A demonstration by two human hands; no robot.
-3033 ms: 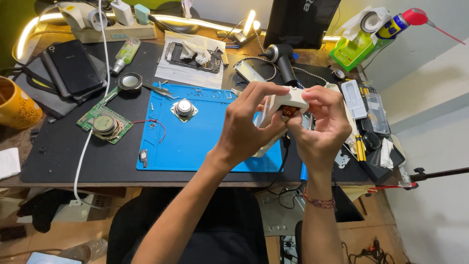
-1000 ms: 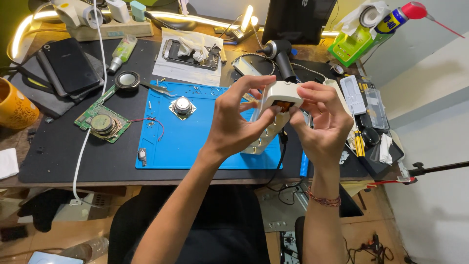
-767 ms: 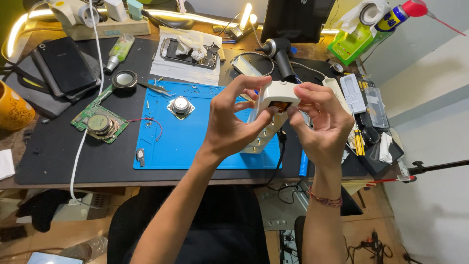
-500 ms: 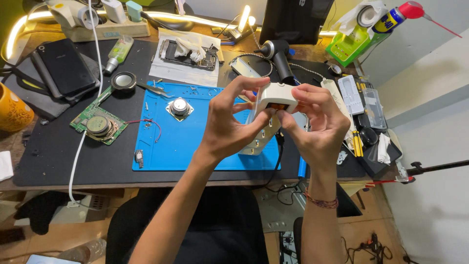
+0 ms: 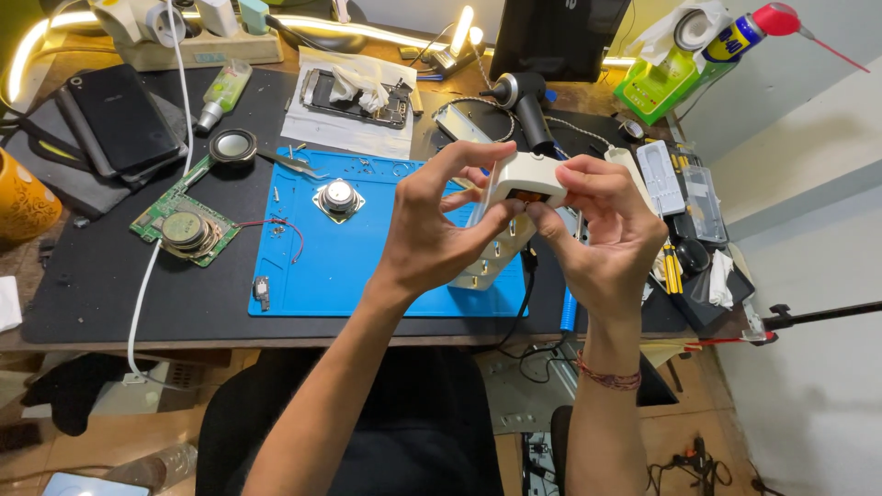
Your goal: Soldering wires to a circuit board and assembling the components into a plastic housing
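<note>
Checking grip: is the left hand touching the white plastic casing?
Touching. The head view shows the left hand with fingers wrapped on the white plastic casing.

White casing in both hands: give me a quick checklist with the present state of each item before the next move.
1. Left hand grips the white casing: ok, fingers wrap its left side.
2. Right hand grips it too: ok, fingertips on its right end.
3. Casing held above the blue mat, not resting on it: ok.
4. Opening facing the camera: ok, an orange part shows inside; its detail cannot be told.
5. Loose parts out of the way: ok, round speaker and circuit board lie apart to the left.
6. Black cable under the hands free of snags: cannot tell.
</note>
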